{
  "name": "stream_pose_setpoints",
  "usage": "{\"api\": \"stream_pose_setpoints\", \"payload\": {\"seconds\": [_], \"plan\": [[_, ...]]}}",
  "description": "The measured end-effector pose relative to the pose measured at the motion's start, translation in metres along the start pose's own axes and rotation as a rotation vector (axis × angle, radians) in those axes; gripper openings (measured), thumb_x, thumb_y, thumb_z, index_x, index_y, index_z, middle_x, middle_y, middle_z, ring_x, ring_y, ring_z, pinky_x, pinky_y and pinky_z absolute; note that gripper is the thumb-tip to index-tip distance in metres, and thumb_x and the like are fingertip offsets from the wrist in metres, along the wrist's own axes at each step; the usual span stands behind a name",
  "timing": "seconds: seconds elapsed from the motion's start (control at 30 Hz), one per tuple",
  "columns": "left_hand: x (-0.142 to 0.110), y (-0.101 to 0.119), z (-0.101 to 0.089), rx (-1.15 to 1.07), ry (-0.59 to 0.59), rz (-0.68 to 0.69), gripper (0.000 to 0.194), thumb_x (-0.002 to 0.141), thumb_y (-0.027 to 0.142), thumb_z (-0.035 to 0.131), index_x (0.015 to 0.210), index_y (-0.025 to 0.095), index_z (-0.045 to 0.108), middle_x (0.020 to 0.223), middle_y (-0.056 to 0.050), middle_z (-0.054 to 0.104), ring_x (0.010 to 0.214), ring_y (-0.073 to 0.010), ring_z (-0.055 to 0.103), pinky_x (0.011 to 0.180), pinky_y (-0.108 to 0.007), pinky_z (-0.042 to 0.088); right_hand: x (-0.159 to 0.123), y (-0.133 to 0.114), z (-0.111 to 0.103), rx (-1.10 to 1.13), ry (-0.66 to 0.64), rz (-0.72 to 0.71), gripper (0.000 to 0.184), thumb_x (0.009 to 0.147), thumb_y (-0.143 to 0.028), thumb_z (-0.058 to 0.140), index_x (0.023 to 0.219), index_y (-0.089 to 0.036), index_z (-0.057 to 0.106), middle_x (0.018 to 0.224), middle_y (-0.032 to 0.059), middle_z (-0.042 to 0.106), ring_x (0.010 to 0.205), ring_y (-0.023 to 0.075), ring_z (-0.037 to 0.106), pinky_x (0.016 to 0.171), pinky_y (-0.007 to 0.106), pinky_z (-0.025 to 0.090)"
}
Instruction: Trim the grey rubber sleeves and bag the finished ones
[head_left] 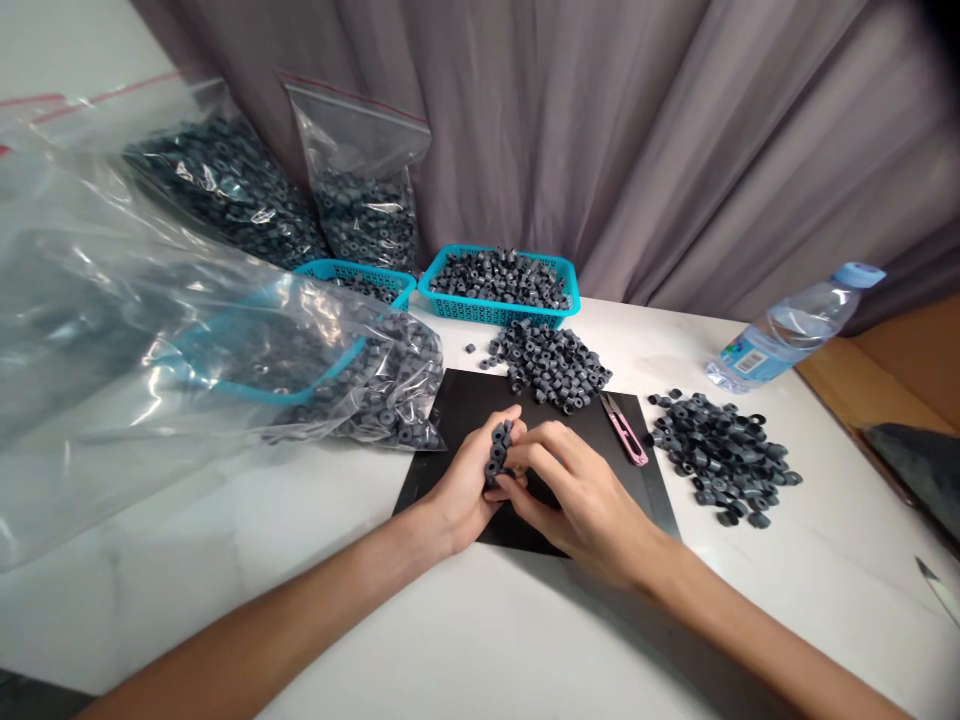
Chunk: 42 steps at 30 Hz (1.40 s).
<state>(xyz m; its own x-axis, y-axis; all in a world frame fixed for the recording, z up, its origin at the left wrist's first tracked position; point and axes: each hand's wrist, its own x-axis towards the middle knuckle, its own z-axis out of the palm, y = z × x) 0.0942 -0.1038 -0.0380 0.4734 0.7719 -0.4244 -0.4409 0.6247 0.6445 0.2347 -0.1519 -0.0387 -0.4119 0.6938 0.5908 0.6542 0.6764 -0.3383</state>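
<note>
Cupped over a black mat [525, 530], my left hand [469, 480] is closed round several small dark grey ring-shaped pieces [498, 452] with holes through them. My right hand [574, 490] reaches in from the right, its fingertips pinched at the edge of those pieces; what sits between them is too small to make out. Beyond my hands, a heap of the same grey pieces [551, 362] overlaps the mat's far edge. Pink-handled thread snips [625, 430] lie on the mat to the right of my right hand.
A second pile of dark caps [720, 450] lies right of the mat. A water bottle [795, 325] stands behind it. At the back is a full blue basket [499, 312]. A large clear bag [375, 400] of grey pieces covers the left side, near another blue basket [409, 290].
</note>
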Motion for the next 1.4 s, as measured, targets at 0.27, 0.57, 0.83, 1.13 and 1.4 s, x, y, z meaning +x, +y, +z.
{"api": "stream_pose_setpoints", "payload": {"seconds": [0.27, 0.57, 0.83, 1.13, 1.4], "plan": [[0.004, 0.005, -0.009, 0.058, 0.071, 0.086, 0.030, 0.073, 0.038, 0.083, 0.079, 0.017, 0.062, 0.062, 0.008, 0.047, 0.047, -0.0036, 0.038, 0.040, -0.014, 0.028, 0.028, 0.008, -0.012, 0.029, -0.241, -0.015, 0.007, 0.102, -0.015, 0.051, 0.097, -0.018, 0.055, 0.101, 0.0085, 0.061, 0.095, 0.0220, 0.057, 0.083, 0.038, 0.053], [0.003, 0.006, -0.007, 0.064, 0.079, 0.048, 0.025, 0.077, 0.033, 0.075, 0.071, 0.017, 0.057, 0.061, 0.007, 0.046, 0.052, -0.0055, 0.042, 0.045, -0.015, 0.035, 0.021, 0.003, 0.007, 0.151, -0.092, 0.113, 0.011, 0.098, -0.014, 0.057, 0.098, -0.021, 0.050, 0.099, 0.0064, 0.055, 0.092, 0.0219, 0.049, 0.079, 0.037, 0.049], [0.005, 0.009, -0.007, 0.020, 0.051, 0.004, 0.018, 0.084, 0.026, 0.062, 0.071, 0.016, 0.055, 0.062, 0.005, 0.048, 0.045, -0.0036, 0.037, 0.038, -0.013, 0.021, 0.021, -0.001, 0.011, 0.338, 0.039, 0.327, 0.035, 0.090, -0.014, 0.069, 0.119, -0.024, 0.052, 0.118, 0.0069, 0.051, 0.110, 0.0218, 0.050, 0.094, 0.038, 0.050], [0.005, 0.012, -0.004, -0.013, 0.033, -0.093, 0.030, 0.096, 0.027, 0.048, 0.068, 0.016, 0.054, 0.059, 0.004, 0.044, 0.044, -0.0053, 0.040, 0.037, -0.014, 0.028, 0.019, -0.006, 0.014, 0.310, -0.013, 0.365, 0.046, 0.095, -0.026, 0.060, 0.140, -0.028, 0.050, 0.143, 0.0107, 0.038, 0.140, 0.0265, 0.035, 0.119, 0.049, 0.036], [0.005, -0.001, 0.000, -0.010, 0.133, 0.081, 0.030, 0.102, 0.027, 0.037, 0.083, 0.019, 0.057, 0.066, 0.003, 0.052, 0.059, -0.0098, 0.057, 0.051, -0.016, 0.045, 0.023, -0.027, 0.048, 0.380, 0.191, 0.397, 0.051, 0.095, -0.016, 0.037, 0.144, -0.024, 0.052, 0.152, 0.0073, 0.044, 0.145, 0.0237, 0.034, 0.122, 0.051, 0.034]]}}
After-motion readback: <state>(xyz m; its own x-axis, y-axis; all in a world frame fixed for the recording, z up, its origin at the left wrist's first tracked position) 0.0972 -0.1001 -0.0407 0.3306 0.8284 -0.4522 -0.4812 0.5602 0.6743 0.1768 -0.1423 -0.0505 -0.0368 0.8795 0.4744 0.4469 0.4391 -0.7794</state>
